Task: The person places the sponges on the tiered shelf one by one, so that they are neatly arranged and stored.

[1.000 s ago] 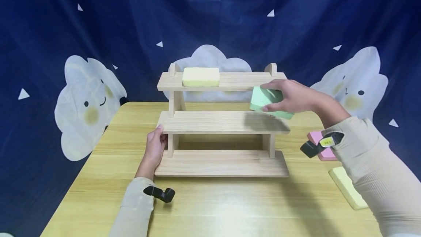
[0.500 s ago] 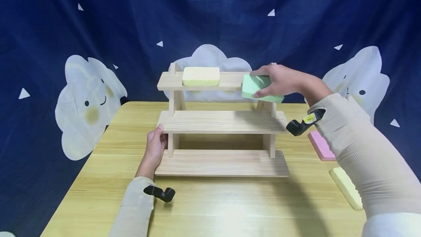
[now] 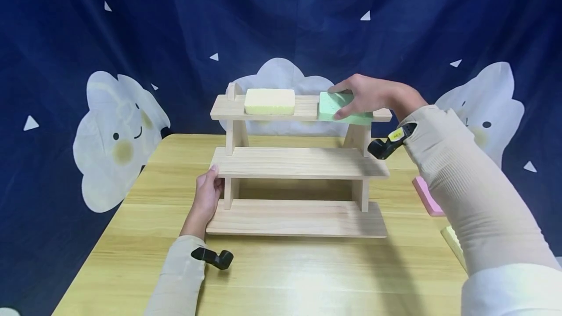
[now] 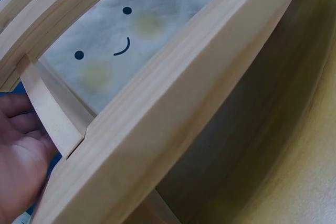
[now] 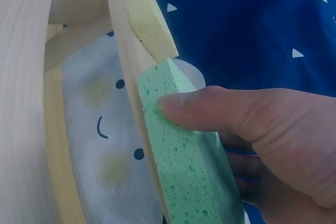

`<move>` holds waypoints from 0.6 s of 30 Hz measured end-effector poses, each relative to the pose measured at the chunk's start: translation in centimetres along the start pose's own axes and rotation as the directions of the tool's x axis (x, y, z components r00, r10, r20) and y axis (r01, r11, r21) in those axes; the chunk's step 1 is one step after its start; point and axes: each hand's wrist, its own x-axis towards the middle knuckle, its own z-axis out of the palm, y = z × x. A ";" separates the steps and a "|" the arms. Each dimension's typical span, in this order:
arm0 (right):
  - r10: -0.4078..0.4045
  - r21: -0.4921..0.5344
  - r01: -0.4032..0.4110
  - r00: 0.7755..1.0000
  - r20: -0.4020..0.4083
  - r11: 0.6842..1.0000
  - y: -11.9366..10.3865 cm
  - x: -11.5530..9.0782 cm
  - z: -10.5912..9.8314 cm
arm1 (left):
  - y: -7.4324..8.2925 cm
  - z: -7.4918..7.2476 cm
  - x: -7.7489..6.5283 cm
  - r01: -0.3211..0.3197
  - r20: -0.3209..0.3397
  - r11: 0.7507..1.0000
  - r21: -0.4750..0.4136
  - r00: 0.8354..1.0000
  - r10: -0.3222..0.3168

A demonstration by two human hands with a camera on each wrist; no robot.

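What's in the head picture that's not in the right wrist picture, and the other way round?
Only the head camera shows the left hand, the pink block and the yellow block on the table. Only the right wrist camera clearly shows the green block has little holes. Both show the right hand gripping that block, another yellow block on the stand, and the blue curtain.

Green block [image 5: 181, 161] part-covered by right fingers [image 5: 210, 109]; pink block [image 3: 426, 197] part-hidden behind right sleeve [image 3: 478, 199]; wrist label [image 3: 396, 134] too small to read
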 end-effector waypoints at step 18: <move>0.102 0.079 -0.111 0.989 0.111 0.991 0.1 1.5 -1.2 | -0.2 0.2 -0.2 0.009 0.002 1.000 0.005 1.000 -0.009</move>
